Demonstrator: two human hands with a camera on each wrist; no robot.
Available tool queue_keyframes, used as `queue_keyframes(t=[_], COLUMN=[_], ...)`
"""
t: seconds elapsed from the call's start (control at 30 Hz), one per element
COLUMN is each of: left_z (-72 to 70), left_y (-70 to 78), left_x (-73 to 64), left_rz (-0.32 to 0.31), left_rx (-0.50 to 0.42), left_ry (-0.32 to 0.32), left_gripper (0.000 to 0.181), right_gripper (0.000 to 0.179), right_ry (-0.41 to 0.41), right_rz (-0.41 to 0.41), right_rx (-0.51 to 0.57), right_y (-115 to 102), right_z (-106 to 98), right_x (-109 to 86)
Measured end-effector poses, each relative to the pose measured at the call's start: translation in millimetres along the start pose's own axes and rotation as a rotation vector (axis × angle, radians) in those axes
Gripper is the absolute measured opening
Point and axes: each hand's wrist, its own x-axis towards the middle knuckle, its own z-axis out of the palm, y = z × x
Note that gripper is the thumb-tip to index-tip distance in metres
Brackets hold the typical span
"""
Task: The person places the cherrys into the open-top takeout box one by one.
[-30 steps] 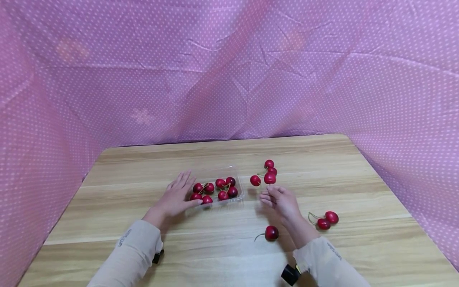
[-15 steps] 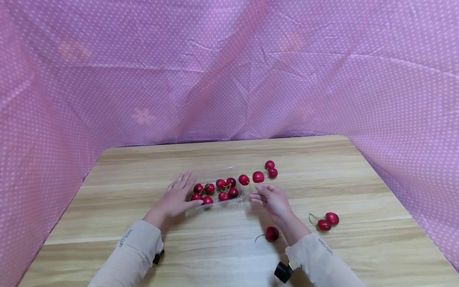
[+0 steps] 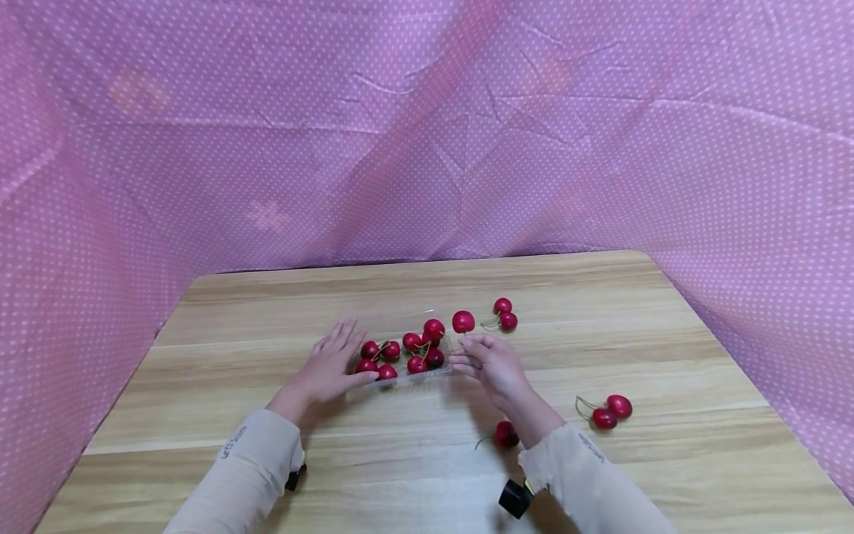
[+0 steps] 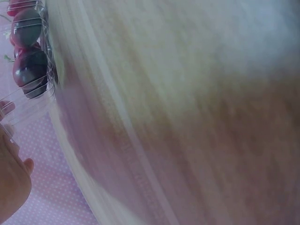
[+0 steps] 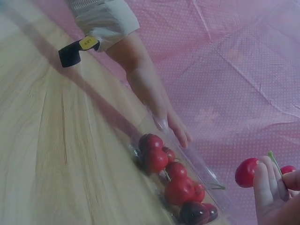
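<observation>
My right hand (image 3: 490, 367) pinches the green stems of a pair of red cherries (image 3: 463, 321) at the right end of a clear plastic box (image 5: 206, 164). One cherry of that pair (image 3: 434, 329) is over the box's right end; the other is just outside it. In the right wrist view the stem shows between thumb and fingers. My left hand (image 3: 327, 371) rests against the box's left end, fingers straight and thumb along the front wall. Several red and dark red cherries (image 3: 391, 351) lie inside. The left wrist view catches only some fingers (image 4: 14, 150) beside the box.
On the wooden table (image 3: 280, 304) lie a cherry pair (image 3: 508, 321) behind my right hand, another pair (image 3: 604, 418) to the right, and a single cherry (image 3: 505, 434) partly behind my right forearm. A pink dotted cloth (image 3: 427, 148) hangs around the table.
My right hand has moved left, carrying the cherry pair from beside the rear pair to the box's right end. My left hand and the box have stayed put.
</observation>
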Motion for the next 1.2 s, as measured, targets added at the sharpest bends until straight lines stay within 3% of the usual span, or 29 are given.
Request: queue_keyframes(t=[0.27,0.53,0.8,1.2], left_z=[-0.1,-0.3,0.6,1.0], left_y=[0.2,-0.2,-1.6,-2.5], left_x=[-0.5,-0.5,0.3,2.0], left_rz=[0.001,0.006,-0.002,-0.002], left_rx=[-0.003,-0.005,0.004,-0.007], left_ry=[0.001,0.012,0.000,0.006], left_gripper=[0.088,0.087,0.086,0.085], right_gripper=[0.011,0.023,0.022,0.023], right_ry=[-0.051,-0.113,-0.161,-0.161], right_rz=[0.031,0.054,0.060,0.102], right_rx=[-0.055,-0.153,-0.197,-0.338], right_y=[4.6,8.2,8.1,8.7], right_z=[7.4,11.8,17.2,20.0], right_x=[5.5,13.2,23.3,41.5])
